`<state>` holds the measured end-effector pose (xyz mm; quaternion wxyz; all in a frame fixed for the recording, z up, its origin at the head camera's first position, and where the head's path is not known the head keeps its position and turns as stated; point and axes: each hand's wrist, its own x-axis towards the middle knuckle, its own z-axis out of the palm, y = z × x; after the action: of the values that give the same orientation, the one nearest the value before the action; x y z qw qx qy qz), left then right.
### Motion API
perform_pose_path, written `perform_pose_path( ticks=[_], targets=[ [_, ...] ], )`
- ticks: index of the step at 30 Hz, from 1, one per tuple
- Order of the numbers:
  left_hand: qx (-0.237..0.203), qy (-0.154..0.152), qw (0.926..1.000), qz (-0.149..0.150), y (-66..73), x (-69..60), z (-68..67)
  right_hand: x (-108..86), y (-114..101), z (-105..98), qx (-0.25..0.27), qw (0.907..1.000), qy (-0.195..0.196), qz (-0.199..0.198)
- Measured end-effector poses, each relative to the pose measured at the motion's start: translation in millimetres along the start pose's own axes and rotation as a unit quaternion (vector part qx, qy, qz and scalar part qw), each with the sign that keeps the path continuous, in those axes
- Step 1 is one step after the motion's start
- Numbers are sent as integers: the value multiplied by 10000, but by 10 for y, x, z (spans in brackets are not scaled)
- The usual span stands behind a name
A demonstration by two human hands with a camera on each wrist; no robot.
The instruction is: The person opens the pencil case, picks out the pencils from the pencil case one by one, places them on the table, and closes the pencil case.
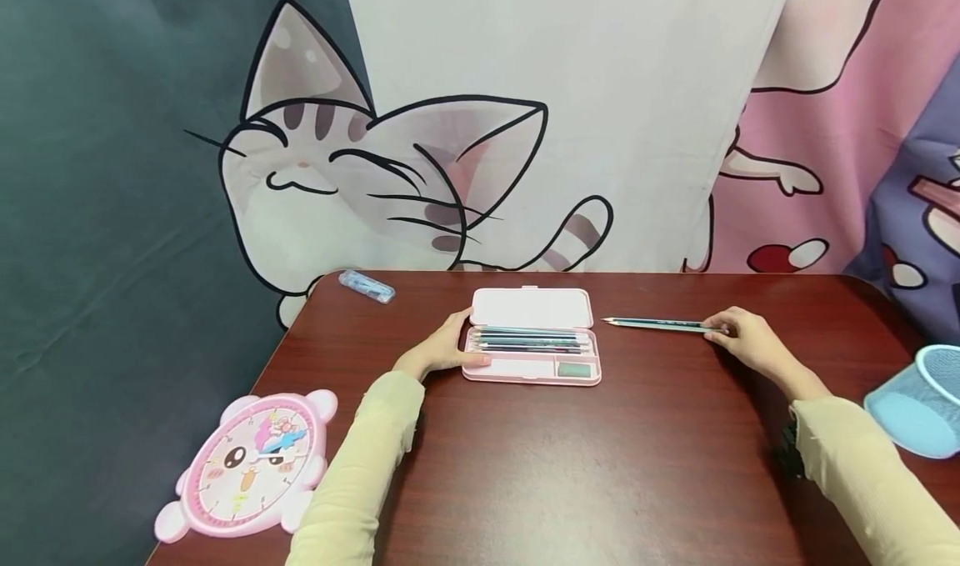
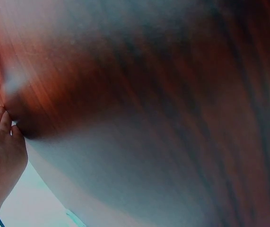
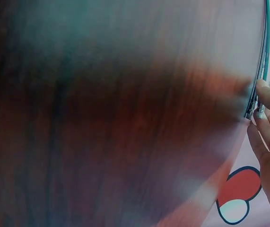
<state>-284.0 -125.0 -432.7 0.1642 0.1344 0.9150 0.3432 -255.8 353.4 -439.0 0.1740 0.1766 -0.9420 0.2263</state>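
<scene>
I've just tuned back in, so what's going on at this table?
A person's left hand holds the left edge of an open, pale-pink rectangular pencil case. Slim green and dark pencils lie in its rear compartment, and a grey-green rectangular eraser sits at front right. Off to the case's right, the right hand pinches more green and dark pencils by one end, their tips pointing toward the case but outside it.

My head view is bright and mostly sharp, with pale glare on the tabletop [image 1: 543, 474] toward its near edge and soft shadows along the inner sides of my sleeves [image 1: 862, 458]. Both wrist views are dimmer and teal-tinted, the tabletop smeared out of focus; the pencils [image 1: 660, 324] in my right hand [image 1: 742, 341] look bowed there
</scene>
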Motion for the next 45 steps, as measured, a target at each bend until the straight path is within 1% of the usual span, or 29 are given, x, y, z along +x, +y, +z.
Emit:
perform_pose_path(
  ticks=[3, 7, 12, 15, 18, 22, 26, 31, 33, 37, 40, 45],
  targets=[
    [-28, -11, 10000, 8, -14, 10, 9, -13, -4, 2, -54, 9999, 60, -84],
    [-61, -13, 10000, -9, -26, 15, 15, -9, -11, -5, -23, 9999, 72, -73],
    [-159, -13, 9999, -10, -13, -4, 1, 37, -53, -21, 37, 9998, -39, 198],
    [-144, -2, 9999, -8, -10, -9, -11, 100, -134, -13, 267, 9986, -96, 443],
    [-99, 11, 9999, -18, -22, -1, -19, 189, -270, 29, 605, 9963, -111, 596],
    [-89, 2, 9999, -49, -34, 6, -24, 319, -503, 149, 897, 9940, -169, 605],
    [-91, -14, 10000, -17, -26, 1, -29, 444, -754, 302, 1174, 9905, -399, 594],
    [-78, -4, 10000, 2, -16, -5, -33, 570, -1066, 472, 1582, 9821, -806, 633],
    [-82, -5, 10000, 7, -17, -3, -30, 607, -1176, 541, 1676, 9799, -927, 560],
    [-131, -7, 9999, 30, -22, 0, -17, 651, -1350, 674, 1809, 9776, -1059, 211],
    [-129, -18, 9999, 23, -22, 3, -4, 665, -1438, 765, 1816, 9764, -1169, -70],
    [-53, -26, 10000, -3, -12, 5, 5, 679, -1543, 862, 1602, 9767, -1361, -428]
  ],
)
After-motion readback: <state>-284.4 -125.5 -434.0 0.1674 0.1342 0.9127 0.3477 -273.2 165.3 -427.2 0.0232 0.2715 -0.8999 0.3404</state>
